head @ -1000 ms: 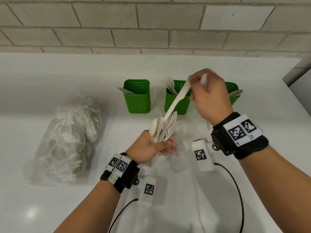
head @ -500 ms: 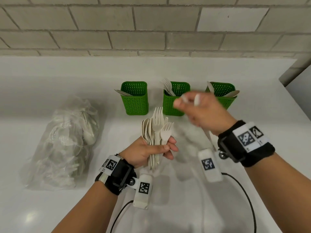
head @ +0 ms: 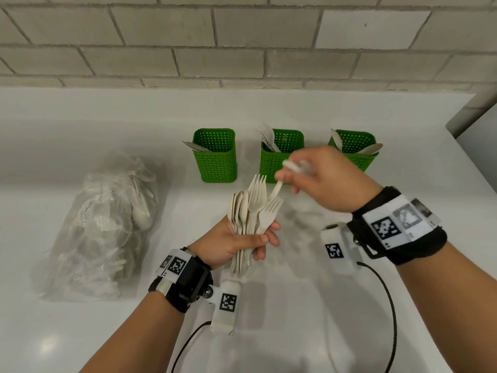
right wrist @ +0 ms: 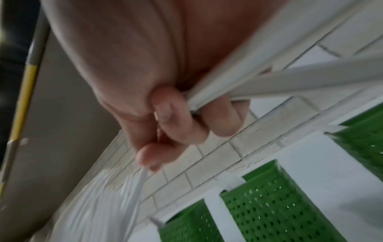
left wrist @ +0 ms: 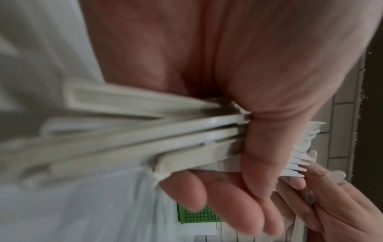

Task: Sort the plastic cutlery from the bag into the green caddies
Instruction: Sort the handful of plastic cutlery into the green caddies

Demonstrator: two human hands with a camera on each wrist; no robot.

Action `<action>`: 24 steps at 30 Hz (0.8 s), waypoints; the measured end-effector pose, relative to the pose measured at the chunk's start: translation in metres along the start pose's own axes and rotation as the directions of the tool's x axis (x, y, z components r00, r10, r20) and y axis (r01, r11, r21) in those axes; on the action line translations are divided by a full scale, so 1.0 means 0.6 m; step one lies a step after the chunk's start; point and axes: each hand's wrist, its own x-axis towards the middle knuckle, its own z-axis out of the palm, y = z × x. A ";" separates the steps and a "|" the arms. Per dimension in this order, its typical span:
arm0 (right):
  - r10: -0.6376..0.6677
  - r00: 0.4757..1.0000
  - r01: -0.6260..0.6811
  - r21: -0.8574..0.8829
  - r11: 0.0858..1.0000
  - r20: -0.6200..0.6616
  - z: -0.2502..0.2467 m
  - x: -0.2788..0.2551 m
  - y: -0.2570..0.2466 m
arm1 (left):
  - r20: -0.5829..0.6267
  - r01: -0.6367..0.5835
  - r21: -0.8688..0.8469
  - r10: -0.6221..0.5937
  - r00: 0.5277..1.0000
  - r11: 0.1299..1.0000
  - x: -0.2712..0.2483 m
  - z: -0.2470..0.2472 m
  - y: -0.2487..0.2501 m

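Note:
My left hand grips an upright bundle of white plastic forks and spoons above the counter; the left wrist view shows the bundle's handles clamped under the thumb. My right hand hovers just right of the bundle's tips, in front of the middle caddy, fingers curled round white cutlery handles. One thin piece reaches from it down to the fork tips. Three green caddies stand in a row: the left caddy with a flat piece, the middle caddy with forks, the right caddy with spoons.
A clear plastic bag full of white cutlery lies on the white counter at the left. A grey brick wall runs behind the caddies. The counter's right edge slants past the right caddy. Black cables hang from both wrist cameras.
My right hand has come down from the middle caddy's rim to the bundle's tips. My left hand has turned the bundle more upright, forks facing me.

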 end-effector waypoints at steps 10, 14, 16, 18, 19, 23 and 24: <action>0.273 0.835 -0.033 0.452 0.891 -0.478 -0.036 0.014 0.085 | -0.383 -0.167 -0.371 0.013 0.924 0.913 0.013 -0.029 -0.002; 0.467 0.793 -0.075 0.699 0.711 -0.391 0.016 0.011 0.104 | -0.450 -0.232 -0.374 0.044 0.892 0.898 0.028 -0.022 0.021; 0.472 0.812 -0.104 0.711 0.696 -0.344 0.047 0.006 0.105 | -0.483 -0.236 -0.326 0.053 0.874 0.915 0.038 -0.016 0.030; 0.459 0.829 -0.100 0.723 0.683 -0.320 0.067 0.002 0.102 | -0.561 -0.232 -0.277 0.039 0.827 0.932 0.047 -0.014 0.033; 0.460 0.828 -0.094 0.729 0.678 -0.322 0.071 0.002 0.101 | -0.607 -0.227 -0.266 0.020 0.795 0.937 0.050 -0.016 0.033; 0.461 0.817 -0.081 0.721 0.688 -0.348 0.082 0.004 0.095 | -0.707 -0.250 -0.252 -0.002 0.707 0.935 0.053 -0.019 0.033; 0.445 0.831 -0.094 0.705 0.703 -0.333 0.087 0.002 0.091 | -0.725 -0.276 -0.230 0.025 0.689 0.933 0.053 -0.021 0.034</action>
